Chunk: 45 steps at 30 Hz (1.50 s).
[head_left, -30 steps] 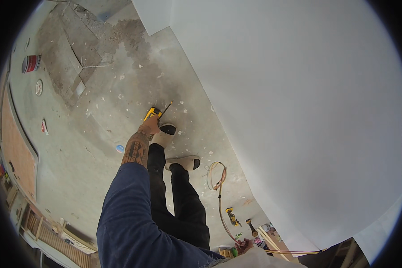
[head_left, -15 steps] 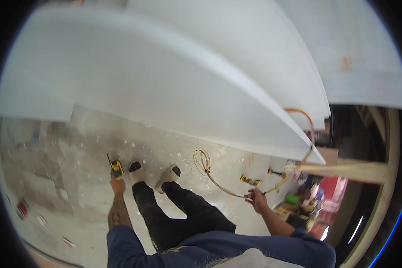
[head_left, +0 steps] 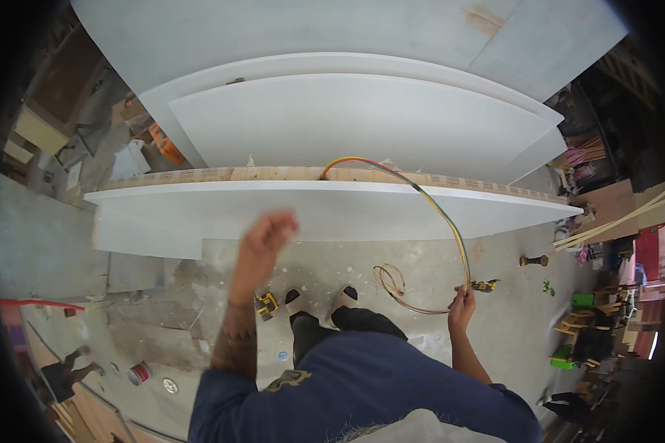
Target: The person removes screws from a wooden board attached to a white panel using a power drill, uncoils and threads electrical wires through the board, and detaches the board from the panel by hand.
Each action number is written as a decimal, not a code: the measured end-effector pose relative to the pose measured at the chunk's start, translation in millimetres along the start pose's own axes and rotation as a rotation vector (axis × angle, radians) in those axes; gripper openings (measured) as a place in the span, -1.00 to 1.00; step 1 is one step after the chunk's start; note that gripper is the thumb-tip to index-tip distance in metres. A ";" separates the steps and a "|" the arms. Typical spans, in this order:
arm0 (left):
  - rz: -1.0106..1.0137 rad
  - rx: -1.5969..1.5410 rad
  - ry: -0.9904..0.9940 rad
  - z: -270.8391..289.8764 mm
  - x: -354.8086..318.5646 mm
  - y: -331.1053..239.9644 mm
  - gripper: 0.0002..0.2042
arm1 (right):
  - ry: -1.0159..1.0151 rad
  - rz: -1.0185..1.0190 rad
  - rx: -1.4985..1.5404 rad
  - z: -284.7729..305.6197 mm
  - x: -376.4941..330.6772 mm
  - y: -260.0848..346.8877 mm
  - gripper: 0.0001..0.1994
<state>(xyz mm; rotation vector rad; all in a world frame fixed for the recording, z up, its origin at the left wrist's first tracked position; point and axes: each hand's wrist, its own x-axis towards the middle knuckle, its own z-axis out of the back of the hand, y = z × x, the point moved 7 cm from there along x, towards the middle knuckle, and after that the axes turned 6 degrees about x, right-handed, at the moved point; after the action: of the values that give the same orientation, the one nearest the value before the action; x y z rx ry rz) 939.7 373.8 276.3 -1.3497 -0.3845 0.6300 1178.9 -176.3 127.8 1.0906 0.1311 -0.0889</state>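
My right hand [head_left: 462, 301] is closed round a bundle of electrical wires [head_left: 443, 214], coloured red, yellow and green. The bundle arcs up to the wooden top edge of a standing white panel [head_left: 332, 210]; its loose end hangs in a coil [head_left: 389, 279] above the floor. My left hand [head_left: 267, 240] is raised in front of the panel, empty, its fingers loosely bent and a little blurred. Below it, a yellow and black power tool [head_left: 267, 305] rests on the floor beside my left foot.
Behind the standing panel lean more large white panels [head_left: 362, 118]. On the floor to the right are another yellow power tool [head_left: 485, 286] and a dark tool [head_left: 533, 261]. Long wood strips [head_left: 613, 220] lie at far right. A red-rimmed can [head_left: 139, 373] stands at lower left.
My left hand has let go of the yellow power tool, now on the floor, and has risen toward the panel. My right hand keeps hold of the wires; the view has turned to face the panel.
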 end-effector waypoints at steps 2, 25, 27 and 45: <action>-0.180 0.211 -0.065 13.2 53.8 -70.2 -0.69 | -0.191 0.153 -0.036 21.8 6.4 37.6 -0.74; -0.322 1.122 0.849 -32.6 211.9 -5.9 -0.60 | -0.245 0.878 -0.007 113.6 -29.5 387.8 -0.79; -0.371 1.089 0.840 -31.2 206.9 -11.7 -0.62 | -0.249 0.873 -0.022 108.1 -31.8 393.4 -0.79; -0.440 0.955 0.794 -18.2 203.5 -14.5 -0.55 | -0.280 0.818 -0.108 59.1 -34.5 413.9 -0.87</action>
<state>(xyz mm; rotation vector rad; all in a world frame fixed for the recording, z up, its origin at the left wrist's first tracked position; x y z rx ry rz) 1111.6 484.8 266.9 -0.4724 0.2621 -0.1416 1204.9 -38.4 523.1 0.9436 -0.5576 0.4939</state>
